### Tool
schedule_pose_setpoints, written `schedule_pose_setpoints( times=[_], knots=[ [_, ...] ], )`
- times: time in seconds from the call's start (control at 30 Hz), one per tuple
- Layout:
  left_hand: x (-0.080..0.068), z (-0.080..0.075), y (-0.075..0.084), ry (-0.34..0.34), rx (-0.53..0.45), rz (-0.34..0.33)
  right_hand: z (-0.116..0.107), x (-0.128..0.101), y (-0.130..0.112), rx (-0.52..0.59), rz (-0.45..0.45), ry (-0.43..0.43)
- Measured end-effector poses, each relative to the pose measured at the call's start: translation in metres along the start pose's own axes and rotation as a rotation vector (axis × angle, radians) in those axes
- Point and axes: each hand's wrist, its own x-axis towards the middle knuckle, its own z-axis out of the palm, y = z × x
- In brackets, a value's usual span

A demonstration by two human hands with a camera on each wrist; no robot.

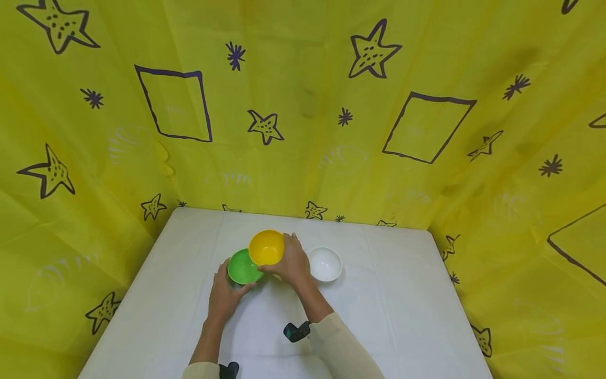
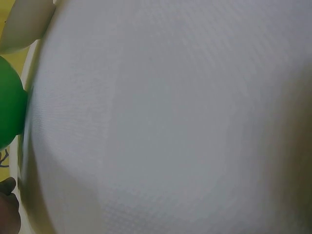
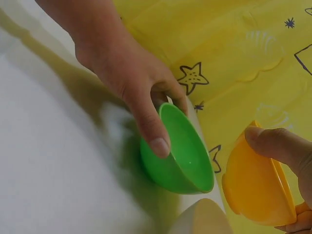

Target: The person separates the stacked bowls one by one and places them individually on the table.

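Note:
My left hand [image 1: 224,296] holds a green bowl [image 1: 242,267] by its rim, thumb on the near side and fingers at the far side. In the right wrist view the green bowl [image 3: 183,151] tilts, its inside showing. My right hand [image 1: 292,261] grips a yellow bowl [image 1: 266,247], which overlaps the green one's upper right edge in the head view. The right wrist view shows the thumb on the yellow bowl's [image 3: 253,180] outer wall. Just right of this hand, a white bowl [image 1: 325,265] stands upright on the white-covered table [image 1: 379,305].
A yellow curtain [image 1: 303,173] with drawn stars and frames surrounds the table's back and sides. Dark camera mounts sit at both wrists, the right one [image 1: 296,332] low over the cloth. Part of a pale bowl [image 2: 27,22] shows at the left wrist view's upper left.

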Motion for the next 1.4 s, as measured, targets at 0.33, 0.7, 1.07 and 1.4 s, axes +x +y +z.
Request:
schedule_pose_setpoints(
  times=[0.33,0.7,1.07,1.4],
  knots=[
    [-0.001,-0.001,0.003,0.012,-0.015,-0.011,-0.008,-0.003,0.011,0.049,0.043,0.037],
    [0.000,-0.001,0.002,0.007,-0.006,-0.031,-0.020,-0.006,0.029,0.074,0.134,0.059],
    [0.004,-0.001,0.004,-0.001,-0.007,-0.013,-0.032,-0.009,0.044,0.134,0.193,0.088],
    [0.001,0.000,0.002,0.004,-0.013,-0.027,-0.039,-0.015,0.054,0.108,0.230,0.105]
  ],
)
